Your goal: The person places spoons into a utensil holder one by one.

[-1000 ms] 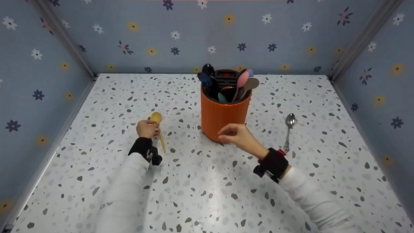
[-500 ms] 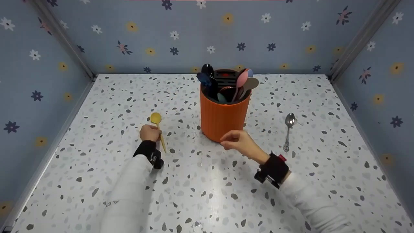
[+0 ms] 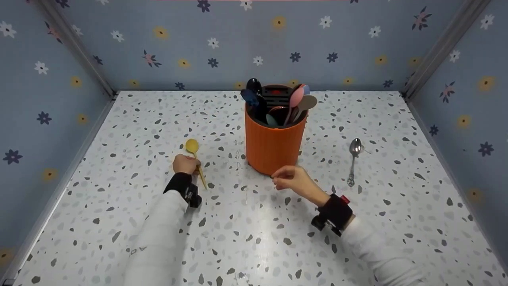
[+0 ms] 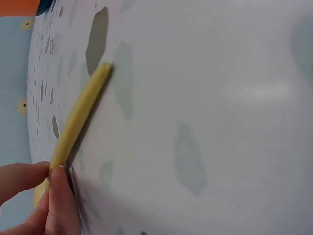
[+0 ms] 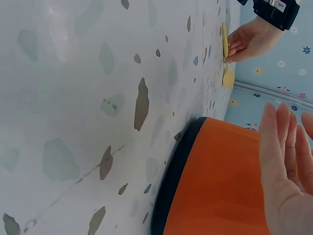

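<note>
My left hand (image 3: 184,163) pinches a yellow spoon (image 3: 192,145) by its handle, between thumb and fingertips. The handle (image 4: 80,115) runs past the fingers in the left wrist view, close to the tabletop; its bowl points away from me. My right hand (image 3: 295,182) holds nothing. Its fingers are loosely bent in front of an orange utensil holder (image 3: 274,151), near its base. In the right wrist view the fingers of the right hand (image 5: 288,171) show against the holder's orange side. Whether they touch it cannot be told.
In the holder stand several spoons, including a pink spoon (image 3: 297,96), a grey-brown one (image 3: 307,102) and dark ones (image 3: 250,96). On the right lies a silver spoon (image 3: 355,147). Flowered blue panels (image 3: 254,43) enclose the speckled white table (image 3: 246,238) at the back and sides.
My left hand has slid from near the spoon's bowl down to its handle, and the spoon has shifted slightly right. My right hand has drawn a little toward me.
</note>
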A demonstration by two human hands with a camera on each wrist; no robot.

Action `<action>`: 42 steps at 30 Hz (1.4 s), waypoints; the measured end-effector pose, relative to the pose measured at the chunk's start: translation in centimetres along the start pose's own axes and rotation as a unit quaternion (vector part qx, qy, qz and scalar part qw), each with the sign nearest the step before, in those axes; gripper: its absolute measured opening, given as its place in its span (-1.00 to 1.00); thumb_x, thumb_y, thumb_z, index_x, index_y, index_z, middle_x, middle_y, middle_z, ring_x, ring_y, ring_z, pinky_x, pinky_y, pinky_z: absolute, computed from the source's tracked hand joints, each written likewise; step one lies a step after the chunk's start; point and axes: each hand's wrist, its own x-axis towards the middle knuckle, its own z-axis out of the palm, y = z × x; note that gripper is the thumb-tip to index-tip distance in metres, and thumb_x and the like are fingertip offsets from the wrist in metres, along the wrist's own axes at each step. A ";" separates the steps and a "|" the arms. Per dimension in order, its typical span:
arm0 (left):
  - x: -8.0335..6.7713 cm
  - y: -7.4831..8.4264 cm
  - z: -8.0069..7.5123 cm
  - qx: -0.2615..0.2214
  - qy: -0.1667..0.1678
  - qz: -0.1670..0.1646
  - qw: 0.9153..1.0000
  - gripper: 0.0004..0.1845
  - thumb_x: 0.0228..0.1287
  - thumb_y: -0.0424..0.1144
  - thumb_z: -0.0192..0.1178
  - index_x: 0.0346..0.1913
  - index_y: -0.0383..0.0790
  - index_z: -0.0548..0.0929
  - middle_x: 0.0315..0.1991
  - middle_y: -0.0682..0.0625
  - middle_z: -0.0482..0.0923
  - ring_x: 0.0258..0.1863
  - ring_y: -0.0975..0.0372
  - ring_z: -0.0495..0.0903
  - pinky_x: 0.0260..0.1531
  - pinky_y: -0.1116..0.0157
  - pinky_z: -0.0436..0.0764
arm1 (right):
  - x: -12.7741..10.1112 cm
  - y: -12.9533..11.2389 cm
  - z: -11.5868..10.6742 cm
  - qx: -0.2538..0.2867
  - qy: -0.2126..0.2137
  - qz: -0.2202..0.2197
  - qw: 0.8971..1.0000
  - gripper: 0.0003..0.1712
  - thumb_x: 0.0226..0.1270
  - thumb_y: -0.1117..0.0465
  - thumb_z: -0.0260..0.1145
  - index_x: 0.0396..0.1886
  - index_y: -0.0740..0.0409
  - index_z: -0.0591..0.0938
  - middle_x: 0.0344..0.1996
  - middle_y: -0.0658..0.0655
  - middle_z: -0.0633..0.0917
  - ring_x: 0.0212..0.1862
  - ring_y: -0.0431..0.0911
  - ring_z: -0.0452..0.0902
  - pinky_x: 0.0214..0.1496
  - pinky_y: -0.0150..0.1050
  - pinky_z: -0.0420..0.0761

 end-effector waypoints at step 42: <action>-8.4 2.5 5.0 -0.247 -0.197 -0.053 0.947 -0.68 0.09 -0.48 0.11 -0.07 -0.57 0.46 -0.41 -0.13 0.56 -0.58 0.26 0.57 -0.26 0.26 0.63 | 0.5 3.0 1.9 0.060 -0.052 0.068 0.995 -0.66 0.19 0.40 0.16 -0.07 0.55 0.44 -0.19 0.51 0.53 -0.32 -0.03 0.58 -0.10 -0.03 0.57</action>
